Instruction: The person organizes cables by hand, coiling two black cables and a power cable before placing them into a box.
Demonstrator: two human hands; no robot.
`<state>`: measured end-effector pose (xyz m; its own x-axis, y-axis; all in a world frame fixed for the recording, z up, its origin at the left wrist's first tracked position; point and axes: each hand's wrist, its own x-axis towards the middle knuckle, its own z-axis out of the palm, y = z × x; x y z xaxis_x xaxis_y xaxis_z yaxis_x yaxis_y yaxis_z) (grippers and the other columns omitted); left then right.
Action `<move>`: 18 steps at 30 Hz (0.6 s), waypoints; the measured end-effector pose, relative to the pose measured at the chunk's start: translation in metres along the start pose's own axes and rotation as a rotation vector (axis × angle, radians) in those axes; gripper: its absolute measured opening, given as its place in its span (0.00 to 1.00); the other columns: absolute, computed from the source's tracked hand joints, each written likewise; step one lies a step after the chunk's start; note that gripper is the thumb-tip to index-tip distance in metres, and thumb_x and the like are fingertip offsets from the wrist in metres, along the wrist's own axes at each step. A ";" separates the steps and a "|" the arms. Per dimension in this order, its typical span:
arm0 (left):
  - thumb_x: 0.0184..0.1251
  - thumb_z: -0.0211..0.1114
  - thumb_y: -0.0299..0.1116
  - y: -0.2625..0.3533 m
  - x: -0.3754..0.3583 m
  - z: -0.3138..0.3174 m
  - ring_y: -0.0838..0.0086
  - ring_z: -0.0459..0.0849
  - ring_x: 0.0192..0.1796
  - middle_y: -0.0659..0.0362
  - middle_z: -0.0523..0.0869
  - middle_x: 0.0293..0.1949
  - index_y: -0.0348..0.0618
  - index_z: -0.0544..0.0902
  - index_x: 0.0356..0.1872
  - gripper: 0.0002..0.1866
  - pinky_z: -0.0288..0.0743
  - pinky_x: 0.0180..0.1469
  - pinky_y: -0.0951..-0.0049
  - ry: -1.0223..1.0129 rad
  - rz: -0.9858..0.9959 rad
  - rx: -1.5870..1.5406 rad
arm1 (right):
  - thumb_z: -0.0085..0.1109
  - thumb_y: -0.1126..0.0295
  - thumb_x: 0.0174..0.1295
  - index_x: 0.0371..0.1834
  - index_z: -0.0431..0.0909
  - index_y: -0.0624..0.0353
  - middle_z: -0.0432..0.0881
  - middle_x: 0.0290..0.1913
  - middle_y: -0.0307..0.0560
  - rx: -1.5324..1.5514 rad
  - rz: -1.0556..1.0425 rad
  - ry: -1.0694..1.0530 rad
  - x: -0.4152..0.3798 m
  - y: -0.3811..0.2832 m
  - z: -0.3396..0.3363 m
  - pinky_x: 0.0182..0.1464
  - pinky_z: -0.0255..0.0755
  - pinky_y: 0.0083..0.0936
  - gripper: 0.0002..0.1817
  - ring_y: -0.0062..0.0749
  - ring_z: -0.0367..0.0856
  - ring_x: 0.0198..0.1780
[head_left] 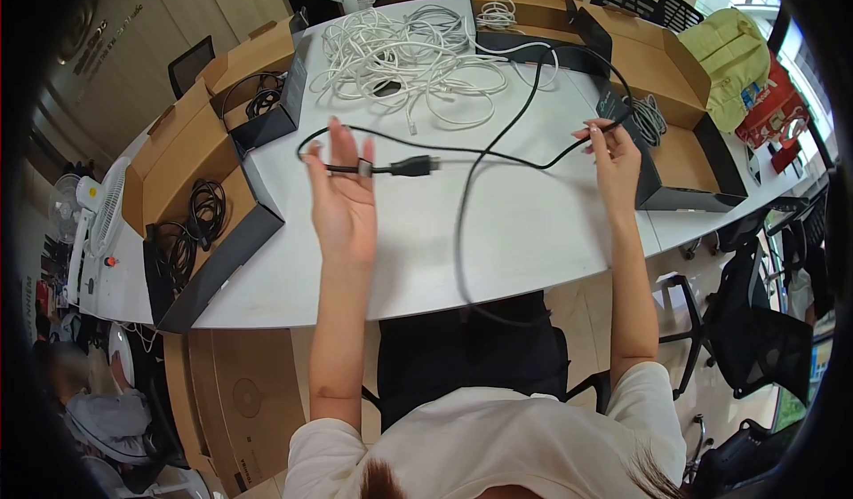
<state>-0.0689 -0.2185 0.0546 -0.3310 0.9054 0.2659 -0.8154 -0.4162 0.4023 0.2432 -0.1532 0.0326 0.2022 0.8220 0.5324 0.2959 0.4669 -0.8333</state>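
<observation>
A black HDMI cable (500, 140) runs in loops between my two hands above the white table. My left hand (345, 201) is palm up, its fingers curled round the cable near one end. The plug (413, 166) sticks out to the right of these fingers, with a small grey tag or band just behind it. At the right, the fingertips of my right hand (613, 157) pinch another stretch of the same cable. One slack loop hangs over the table's front edge toward my lap. The cable's other end cannot be made out.
A tangled heap of white cables (391, 55) covers the back of the table (533, 241). Open boxes with black cables (206, 215) stand left; boxes with white (498, 15) and grey cables (647, 121) stand back and right. A person (107, 419) is at lower left.
</observation>
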 end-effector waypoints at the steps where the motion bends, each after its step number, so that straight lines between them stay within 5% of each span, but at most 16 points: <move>1: 0.74 0.41 0.40 0.006 0.005 0.003 0.72 0.74 0.59 0.52 0.73 0.59 0.47 0.65 0.41 0.09 0.61 0.68 0.62 -0.004 0.073 -0.032 | 0.51 0.69 0.65 0.39 0.76 0.64 0.84 0.31 0.42 0.006 0.068 -0.037 0.002 0.001 -0.007 0.29 0.66 0.11 0.09 0.16 0.78 0.29; 4: 0.75 0.39 0.40 0.014 0.022 0.017 0.70 0.76 0.57 0.49 0.72 0.60 0.48 0.61 0.43 0.09 0.65 0.65 0.64 0.030 0.325 0.178 | 0.49 0.68 0.66 0.42 0.74 0.65 0.82 0.32 0.44 0.174 0.230 -0.161 0.006 0.007 -0.013 0.25 0.65 0.09 0.11 0.16 0.77 0.26; 7: 0.76 0.36 0.39 0.017 0.036 0.024 0.71 0.82 0.44 0.47 0.75 0.56 0.49 0.59 0.44 0.07 0.75 0.52 0.71 0.068 0.745 0.564 | 0.47 0.68 0.68 0.45 0.71 0.65 0.80 0.33 0.47 0.393 0.351 -0.214 0.006 0.008 -0.014 0.27 0.70 0.10 0.11 0.19 0.79 0.27; 11: 0.76 0.34 0.37 0.032 0.024 0.010 0.79 0.73 0.19 0.46 0.82 0.43 0.48 0.59 0.47 0.08 0.69 0.25 0.80 -0.076 0.589 0.914 | 0.43 0.68 0.69 0.46 0.68 0.64 0.78 0.35 0.49 0.555 0.327 -0.185 0.007 0.000 -0.021 0.31 0.75 0.11 0.10 0.23 0.81 0.29; 18: 0.74 0.36 0.32 0.030 -0.016 0.005 0.79 0.73 0.18 0.52 0.83 0.27 0.38 0.62 0.46 0.09 0.65 0.24 0.81 -0.510 -0.206 1.676 | 0.43 0.68 0.70 0.46 0.67 0.64 0.77 0.35 0.47 0.624 0.106 -0.086 0.009 -0.026 -0.028 0.33 0.73 0.12 0.10 0.23 0.79 0.30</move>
<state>-0.0851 -0.2462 0.0667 0.1401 0.9718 0.1896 0.6081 -0.2356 0.7581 0.2633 -0.1669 0.0636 0.1172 0.8852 0.4502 -0.3264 0.4625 -0.8244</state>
